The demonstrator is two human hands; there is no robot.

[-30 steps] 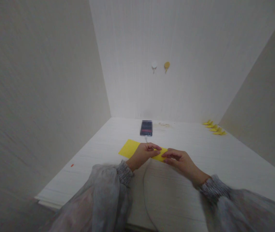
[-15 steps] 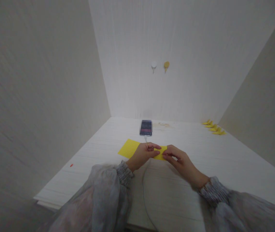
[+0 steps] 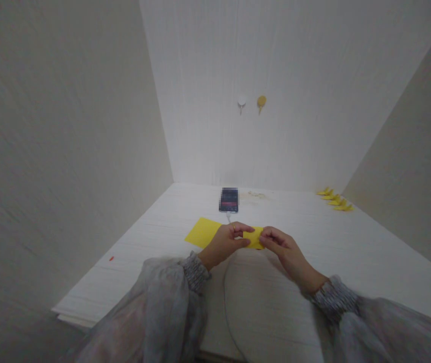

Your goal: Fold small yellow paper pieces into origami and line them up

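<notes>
Between my two hands is a small yellow piece of paper (image 3: 253, 238), held up over the white tabletop. My left hand (image 3: 227, 240) pinches its left side, thumb below and fingers above. At its right edge my right hand (image 3: 280, 246) grips the paper between thumb and curled fingers. Behind my left hand lies a larger yellow sheet (image 3: 202, 232), flat on the table and partly hidden by that hand. Whether the held paper is folded, I cannot tell for certain.
A phone (image 3: 229, 200) with a white cable (image 3: 225, 297) lies near the back wall. Several folded yellow paper pieces (image 3: 335, 199) stand in a row at the back right. A small red bit (image 3: 111, 258) lies at left. Two hooks (image 3: 261, 102) are on the wall.
My right hand's fingers have closed more tightly at the paper's right edge and shifted slightly right. More of the paper shows between the hands. My left hand stays almost in place.
</notes>
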